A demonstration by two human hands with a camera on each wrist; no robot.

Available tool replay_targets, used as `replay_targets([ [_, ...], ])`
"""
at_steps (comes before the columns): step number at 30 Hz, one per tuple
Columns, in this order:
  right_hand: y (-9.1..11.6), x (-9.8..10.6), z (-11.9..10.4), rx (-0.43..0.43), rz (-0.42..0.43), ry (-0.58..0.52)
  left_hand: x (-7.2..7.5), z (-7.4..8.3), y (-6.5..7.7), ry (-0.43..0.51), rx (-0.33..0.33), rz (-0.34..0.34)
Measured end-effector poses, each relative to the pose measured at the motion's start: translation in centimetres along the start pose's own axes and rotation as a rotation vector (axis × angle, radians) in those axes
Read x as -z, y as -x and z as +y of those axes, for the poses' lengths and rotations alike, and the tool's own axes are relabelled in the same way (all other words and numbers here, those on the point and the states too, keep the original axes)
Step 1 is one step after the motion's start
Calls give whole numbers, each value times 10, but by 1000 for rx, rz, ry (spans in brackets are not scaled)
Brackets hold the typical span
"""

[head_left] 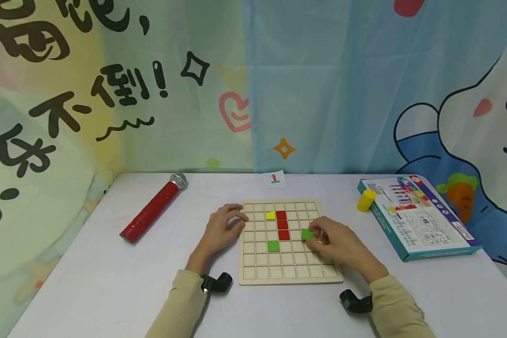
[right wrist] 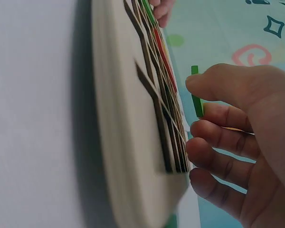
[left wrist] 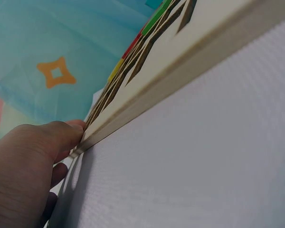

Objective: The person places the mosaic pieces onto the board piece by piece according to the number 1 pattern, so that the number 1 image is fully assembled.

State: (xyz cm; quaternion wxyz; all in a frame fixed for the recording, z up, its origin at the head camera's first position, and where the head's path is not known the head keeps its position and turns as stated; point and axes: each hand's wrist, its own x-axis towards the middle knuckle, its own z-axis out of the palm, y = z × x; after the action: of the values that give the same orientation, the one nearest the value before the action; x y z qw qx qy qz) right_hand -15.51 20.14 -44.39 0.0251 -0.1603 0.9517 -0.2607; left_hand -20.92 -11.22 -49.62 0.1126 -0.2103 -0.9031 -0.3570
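A pale wooden grid board (head_left: 262, 272) lies flat on the table. Three red square tiles (head_left: 282, 224) form a column in its cells, with a small yellow tile (head_left: 270, 215) left of the top one. Lower down and to the left sits a green square tile (head_left: 273, 246). Between thumb and index finger, my right hand (head_left: 342, 239) pinches another green tile (right wrist: 196, 90), held above the board's right part. My left hand (head_left: 223, 225) touches the board's left edge, its fingers loosely bent; the thumb meets that edge in the left wrist view.
A small pattern card (head_left: 274, 179) lies behind the board. To the left is a red microphone (head_left: 152, 209). At right lie a flat game box (head_left: 420, 216) and a yellow cylinder (head_left: 366, 201) beside its left edge. A printed curtain (head_left: 321, 94) hangs behind the table.
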Motion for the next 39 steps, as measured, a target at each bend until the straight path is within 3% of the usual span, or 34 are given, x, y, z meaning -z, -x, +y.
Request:
replay_targets([
  [17, -3, -18, -14, 136, -17, -51, 0, 1, 0, 11, 2, 4],
  [26, -3, -26, -21, 135, -2, 10, 0, -2, 0, -3, 4, 3],
  [39, -3, -28, -22, 157, 3, 15, 0, -1, 0, -3, 8, -3],
])
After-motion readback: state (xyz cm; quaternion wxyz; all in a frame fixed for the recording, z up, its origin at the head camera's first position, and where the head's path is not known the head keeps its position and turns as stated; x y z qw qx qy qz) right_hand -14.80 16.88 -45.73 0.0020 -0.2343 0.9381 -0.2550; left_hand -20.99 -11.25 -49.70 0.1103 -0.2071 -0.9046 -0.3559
